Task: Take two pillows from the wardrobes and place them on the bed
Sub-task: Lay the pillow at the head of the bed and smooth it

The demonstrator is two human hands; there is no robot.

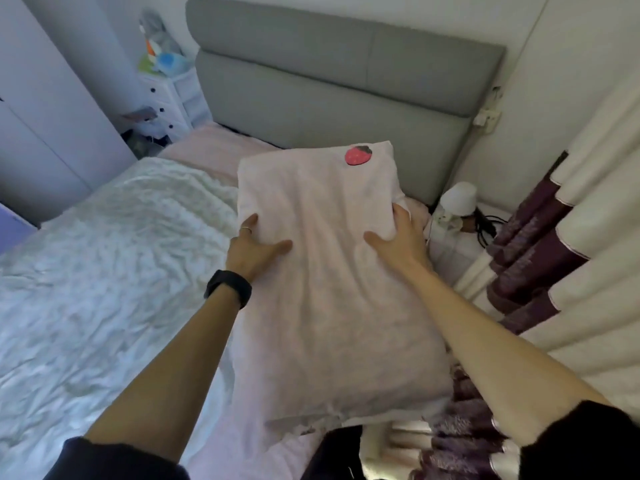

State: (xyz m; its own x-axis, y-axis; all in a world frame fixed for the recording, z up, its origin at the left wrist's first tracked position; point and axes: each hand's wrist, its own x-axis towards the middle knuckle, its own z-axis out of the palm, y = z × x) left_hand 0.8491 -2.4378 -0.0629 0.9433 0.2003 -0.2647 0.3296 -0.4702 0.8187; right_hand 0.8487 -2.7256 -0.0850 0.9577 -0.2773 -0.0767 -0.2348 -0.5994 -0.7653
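Note:
A pale pink pillow (325, 271) with a red strawberry patch near its far edge is held lengthwise over the right side of the bed (104, 271). My left hand (254, 249) grips its left edge, thumb on top. Its right edge is gripped by my right hand (398, 240), also with the thumb on top. The pillow's far end reaches toward the grey headboard (332, 84). Only this one pillow is in view. A white wardrobe (41, 109) stands at the far left.
A crumpled white duvet covers the bed's left part. A white drawer unit (169, 98) with toys on top stands left of the headboard. At the right are a small white lamp (457, 202) with cables and purple-and-cream curtains (554, 254).

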